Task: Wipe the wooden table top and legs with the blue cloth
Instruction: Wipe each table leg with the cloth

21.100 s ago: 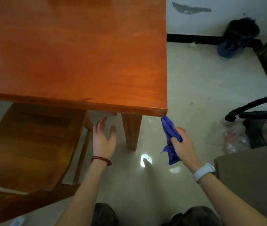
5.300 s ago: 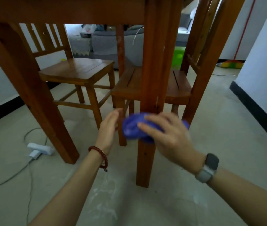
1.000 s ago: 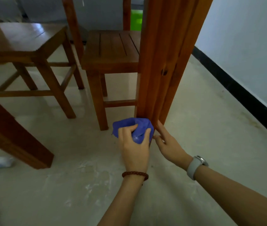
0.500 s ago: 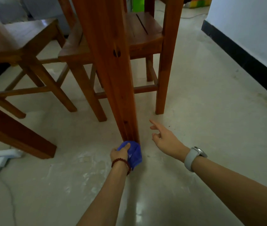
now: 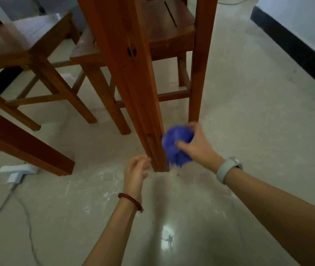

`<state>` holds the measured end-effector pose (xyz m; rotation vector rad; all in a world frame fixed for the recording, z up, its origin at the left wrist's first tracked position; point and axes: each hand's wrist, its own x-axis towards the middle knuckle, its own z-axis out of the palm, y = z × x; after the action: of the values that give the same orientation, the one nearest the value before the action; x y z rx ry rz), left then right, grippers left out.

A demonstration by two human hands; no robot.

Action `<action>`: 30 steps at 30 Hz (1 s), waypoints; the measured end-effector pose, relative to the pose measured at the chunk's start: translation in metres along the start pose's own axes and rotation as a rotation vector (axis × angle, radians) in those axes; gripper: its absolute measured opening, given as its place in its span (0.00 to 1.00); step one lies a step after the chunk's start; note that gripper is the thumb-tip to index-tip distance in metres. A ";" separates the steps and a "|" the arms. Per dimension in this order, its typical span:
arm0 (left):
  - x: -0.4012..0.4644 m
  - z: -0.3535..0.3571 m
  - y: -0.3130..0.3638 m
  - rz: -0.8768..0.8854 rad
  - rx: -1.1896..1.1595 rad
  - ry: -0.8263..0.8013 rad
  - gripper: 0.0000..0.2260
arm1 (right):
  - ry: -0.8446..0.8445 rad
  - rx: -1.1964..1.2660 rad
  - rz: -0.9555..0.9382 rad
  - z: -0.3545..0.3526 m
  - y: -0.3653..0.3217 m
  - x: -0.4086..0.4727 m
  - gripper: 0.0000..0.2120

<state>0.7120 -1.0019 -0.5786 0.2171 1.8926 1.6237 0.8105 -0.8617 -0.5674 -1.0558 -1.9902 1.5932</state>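
My right hand (image 5: pixel 196 145) grips bunched blue cloth (image 5: pixel 176 145), pressing it against right face of table leg (image 5: pixel 133 89) near its foot. My left hand (image 5: pixel 135 169) holds nothing, fingers loosely curled, just beside leg's left face; contact unclear. Hands apart, leg between them. Wooden chair (image 5: pixel 164 35) behind leg, second chair (image 5: pixel 24 43) further left. White power strip (image 5: pixel 17 170) with cable on floor (image 5: pixel 249 121), left.

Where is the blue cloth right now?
In the head view the blue cloth is bunched in the right hand, low against the right side of the near table leg, just above the floor; the left hand hovers on the leg's other side.
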 end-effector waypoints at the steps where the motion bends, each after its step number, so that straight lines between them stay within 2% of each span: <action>1: 0.003 -0.003 0.007 0.089 0.016 0.054 0.03 | 0.162 0.110 -0.073 -0.008 -0.013 0.005 0.24; 3: 0.011 -0.007 0.021 0.250 0.074 0.089 0.10 | 0.436 0.223 -0.313 -0.018 -0.039 0.012 0.21; 4: 0.016 -0.006 0.025 0.302 0.110 0.088 0.15 | 0.495 0.242 -0.443 -0.015 -0.050 0.015 0.21; 6: 0.027 0.002 0.031 0.357 0.127 0.073 0.19 | 0.467 0.267 -0.579 0.005 -0.063 0.017 0.21; 7: 0.032 0.006 0.031 0.369 0.125 0.078 0.19 | 0.425 0.301 -0.568 0.021 -0.064 0.016 0.20; 10: 0.044 0.015 0.026 0.396 0.143 0.147 0.16 | 0.394 0.512 -0.350 0.058 -0.034 0.017 0.17; 13: 0.052 0.017 0.023 0.424 0.109 0.165 0.13 | 0.373 0.564 0.014 0.072 0.024 0.021 0.13; 15: 0.057 0.017 0.020 0.411 0.089 0.170 0.12 | 0.204 0.369 0.290 0.073 0.072 0.022 0.10; 17: 0.060 0.016 0.012 0.376 0.102 0.166 0.10 | -0.106 0.012 0.526 0.075 0.116 0.018 0.14; 18: 0.061 0.015 0.007 0.355 0.114 0.164 0.08 | -0.146 -0.106 0.571 0.073 0.127 0.016 0.17; 19: 0.061 0.015 0.003 0.334 0.120 0.164 0.07 | -0.051 -0.112 0.562 0.070 0.132 0.017 0.19; 22: 0.064 0.014 -0.005 0.303 0.112 0.181 0.11 | 0.437 0.233 0.309 0.062 0.112 0.033 0.19; 23: 0.064 0.014 -0.006 0.303 0.116 0.184 0.13 | 0.496 0.316 0.207 0.064 0.099 0.040 0.19; 24: 0.065 0.014 -0.006 0.307 0.124 0.183 0.14 | 0.493 0.373 0.127 0.069 0.090 0.047 0.20; 26: 0.064 0.014 -0.007 0.300 0.141 0.175 0.14 | 0.419 0.401 0.137 0.081 0.088 0.056 0.20; 28: 0.065 0.013 -0.010 0.284 0.144 0.168 0.12 | 0.312 0.292 0.306 0.085 0.115 0.061 0.17; 30: 0.066 0.012 -0.017 0.266 0.158 0.165 0.12 | 0.076 0.048 0.512 0.074 0.148 0.056 0.12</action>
<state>0.6715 -0.9621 -0.6176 0.4292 2.1981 1.7070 0.7694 -0.8577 -0.7370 -1.6769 -1.7053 1.7954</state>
